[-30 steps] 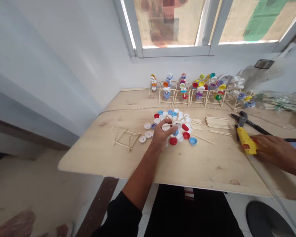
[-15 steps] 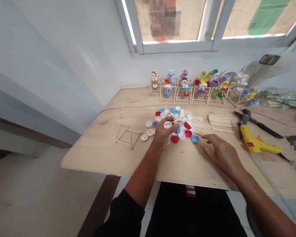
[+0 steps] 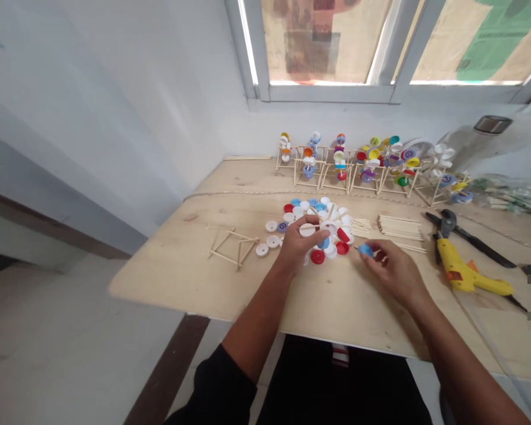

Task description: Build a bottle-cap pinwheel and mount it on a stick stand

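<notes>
My left hand (image 3: pixel 300 241) is closed on a small wheel of sticks and bottle caps (image 3: pixel 328 226), holding it over a spread of loose caps (image 3: pixel 271 226). White caps and a red one show on this wheel; my fingers hide part of it. To the right, my right hand (image 3: pixel 393 267) pinches a blue bottle cap (image 3: pixel 365 250) between thumb and fingers, just above the tabletop. Near that cap are a red cap (image 3: pixel 342 248) and the tip of a thin stick.
A square stick frame (image 3: pixel 232 247) lies left. Bundled sticks (image 3: pixel 400 228), a yellow glue gun (image 3: pixel 469 268) and black-handled pliers (image 3: pixel 478 239) lie right. Finished cap wheels on stick frames (image 3: pixel 338 168) line the back, behind a cord (image 3: pixel 248 192). A metal-topped bottle (image 3: pixel 491 125) stands back right.
My right hand has closed on the blue cap and picked it up from the tabletop. My left hand still holds the cap wheel. The view has shifted slightly.
</notes>
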Action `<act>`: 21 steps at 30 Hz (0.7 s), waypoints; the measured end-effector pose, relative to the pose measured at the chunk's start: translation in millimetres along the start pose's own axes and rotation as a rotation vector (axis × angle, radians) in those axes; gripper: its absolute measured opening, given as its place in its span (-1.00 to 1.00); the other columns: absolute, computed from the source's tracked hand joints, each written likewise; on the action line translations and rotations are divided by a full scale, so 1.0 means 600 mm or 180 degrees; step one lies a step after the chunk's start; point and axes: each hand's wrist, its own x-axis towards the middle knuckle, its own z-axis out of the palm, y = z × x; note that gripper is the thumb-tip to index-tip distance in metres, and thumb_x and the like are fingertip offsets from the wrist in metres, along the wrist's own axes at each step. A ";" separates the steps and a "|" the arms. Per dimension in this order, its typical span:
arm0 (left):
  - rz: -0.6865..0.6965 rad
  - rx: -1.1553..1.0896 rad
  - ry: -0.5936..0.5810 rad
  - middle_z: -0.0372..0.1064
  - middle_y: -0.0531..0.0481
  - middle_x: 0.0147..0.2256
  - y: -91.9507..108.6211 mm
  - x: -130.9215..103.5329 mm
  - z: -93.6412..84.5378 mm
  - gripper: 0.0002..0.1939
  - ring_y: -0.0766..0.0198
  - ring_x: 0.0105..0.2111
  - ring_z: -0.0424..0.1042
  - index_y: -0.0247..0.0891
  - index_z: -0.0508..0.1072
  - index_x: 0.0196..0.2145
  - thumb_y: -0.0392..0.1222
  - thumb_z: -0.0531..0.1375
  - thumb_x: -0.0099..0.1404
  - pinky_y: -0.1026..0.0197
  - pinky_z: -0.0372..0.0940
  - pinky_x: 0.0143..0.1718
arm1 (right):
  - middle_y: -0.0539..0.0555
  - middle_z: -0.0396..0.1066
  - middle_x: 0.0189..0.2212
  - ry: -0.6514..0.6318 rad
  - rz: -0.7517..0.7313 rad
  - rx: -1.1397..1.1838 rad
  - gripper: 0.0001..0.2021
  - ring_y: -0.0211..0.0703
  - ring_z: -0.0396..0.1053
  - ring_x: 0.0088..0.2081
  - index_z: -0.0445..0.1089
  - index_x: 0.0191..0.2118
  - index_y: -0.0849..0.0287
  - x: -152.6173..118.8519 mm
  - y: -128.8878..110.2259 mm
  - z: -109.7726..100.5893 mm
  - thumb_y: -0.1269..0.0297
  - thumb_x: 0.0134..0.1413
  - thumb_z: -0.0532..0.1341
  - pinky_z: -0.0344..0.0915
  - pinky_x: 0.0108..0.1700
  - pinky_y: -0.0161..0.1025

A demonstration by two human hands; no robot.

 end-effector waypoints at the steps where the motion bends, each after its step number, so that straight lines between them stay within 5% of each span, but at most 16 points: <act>1: 0.0003 0.0003 0.0006 0.30 0.15 -0.54 0.000 -0.001 0.001 -0.61 0.46 -0.56 0.25 -0.28 0.43 -0.43 -0.14 0.45 -0.23 0.35 0.19 -0.48 | 0.07 0.46 -0.35 0.0114 0.0065 0.0310 -0.73 -0.19 0.38 -0.44 0.41 -0.18 0.12 0.006 0.001 -0.008 0.08 0.08 0.16 0.31 -0.39 -0.21; 6: -0.0077 -0.0058 -0.0027 0.32 0.14 -0.55 0.002 -0.004 0.005 -0.63 0.47 -0.58 0.25 -0.28 0.44 -0.45 -0.16 0.46 -0.22 0.37 0.17 -0.51 | 0.07 0.45 -0.28 0.0620 -0.0016 0.1365 -0.73 -0.19 0.38 -0.33 0.35 -0.14 0.11 0.034 -0.019 -0.027 0.12 0.05 0.23 0.35 -0.27 -0.20; 21: -0.0169 0.0033 -0.0088 0.32 0.12 -0.57 0.002 -0.003 0.005 -0.59 0.47 -0.61 0.22 -0.30 0.48 -0.44 -0.13 0.48 -0.28 0.37 0.12 -0.59 | 0.08 0.49 -0.27 0.0470 -0.0644 0.0972 -0.81 -0.09 0.40 -0.20 0.43 -0.25 0.08 0.047 -0.028 -0.007 0.12 0.15 0.16 0.30 -0.09 -0.07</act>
